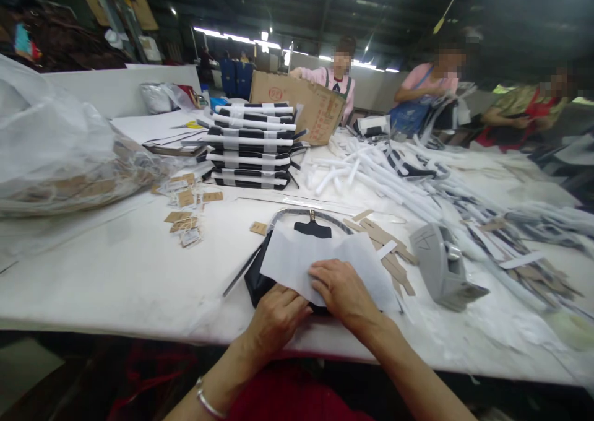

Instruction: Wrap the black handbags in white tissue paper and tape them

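Note:
A black bag [256,280] lies near the front edge of the white table [116,272], wrapped in a sheet of white paper [297,257]. Its grey strap [306,213] arches behind it, with a black tab [312,228] showing above the paper. My left hand [275,319] is curled at the paper's lower left edge, fingers closed against the bag. Beside it, my right hand [342,291] presses on the paper's lower middle with fingers bent and pinching the paper edge.
A grey tape dispenser [443,266] stands to the right. Brown card tags [185,213] lie scattered left, more brown strips [390,251] right. A stack of wrapped black bags [253,145], a cardboard box [306,105] and a plastic sack [60,155] sit behind. Three people work at the far side.

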Demonstrator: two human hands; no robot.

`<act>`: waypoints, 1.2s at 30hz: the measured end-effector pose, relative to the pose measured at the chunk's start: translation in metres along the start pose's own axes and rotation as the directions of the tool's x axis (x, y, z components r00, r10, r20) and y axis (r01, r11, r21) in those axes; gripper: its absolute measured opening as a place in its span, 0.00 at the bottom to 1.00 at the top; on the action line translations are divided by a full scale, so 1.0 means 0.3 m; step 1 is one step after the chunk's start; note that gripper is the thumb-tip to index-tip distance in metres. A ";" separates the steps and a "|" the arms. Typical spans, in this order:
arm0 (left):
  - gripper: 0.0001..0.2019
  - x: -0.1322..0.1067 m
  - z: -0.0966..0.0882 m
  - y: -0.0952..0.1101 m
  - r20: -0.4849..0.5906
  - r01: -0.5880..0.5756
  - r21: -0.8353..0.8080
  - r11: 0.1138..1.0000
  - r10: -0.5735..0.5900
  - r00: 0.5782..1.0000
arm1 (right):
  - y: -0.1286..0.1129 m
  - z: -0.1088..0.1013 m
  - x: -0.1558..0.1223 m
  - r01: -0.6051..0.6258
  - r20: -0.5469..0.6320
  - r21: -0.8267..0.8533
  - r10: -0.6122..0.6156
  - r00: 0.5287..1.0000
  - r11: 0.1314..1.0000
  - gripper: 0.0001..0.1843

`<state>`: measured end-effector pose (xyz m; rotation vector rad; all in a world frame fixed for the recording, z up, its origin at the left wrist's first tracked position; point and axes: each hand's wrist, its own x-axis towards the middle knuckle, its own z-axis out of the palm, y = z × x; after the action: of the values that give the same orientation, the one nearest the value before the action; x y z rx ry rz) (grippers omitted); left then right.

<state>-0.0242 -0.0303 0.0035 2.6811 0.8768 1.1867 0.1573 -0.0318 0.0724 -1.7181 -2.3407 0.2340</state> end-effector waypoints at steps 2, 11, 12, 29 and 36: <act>0.11 0.001 -0.005 0.013 0.010 0.004 0.019 1.000 -0.004 1.000 | 0.009 0.004 0.003 0.053 0.008 -0.012 -0.053 0.999 0.999 0.14; 0.12 -0.064 -0.026 0.027 -0.143 0.112 0.004 0.994 -0.110 0.984 | 0.035 0.069 -0.007 0.296 -0.049 0.030 -0.294 0.954 0.955 0.19; 0.16 -0.070 -0.029 0.019 -0.172 0.116 -0.013 0.993 -0.117 0.978 | 0.026 0.066 -0.003 0.298 -0.043 0.037 -0.296 0.954 0.954 0.18; 0.10 -0.044 -0.043 -0.002 -0.222 0.208 0.015 0.978 -0.199 0.955 | 0.028 -0.028 0.022 0.096 0.036 0.035 -0.097 0.995 0.995 0.14; 0.10 -0.025 -0.072 0.007 -0.209 0.243 0.029 0.970 -0.232 0.950 | 0.027 -0.056 0.031 0.037 0.006 0.002 -0.037 0.999 0.999 0.12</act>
<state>-0.0425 -0.0394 0.0143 2.4330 1.2388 1.4140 0.1666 -0.0206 0.0872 -1.6740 -2.3731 0.2353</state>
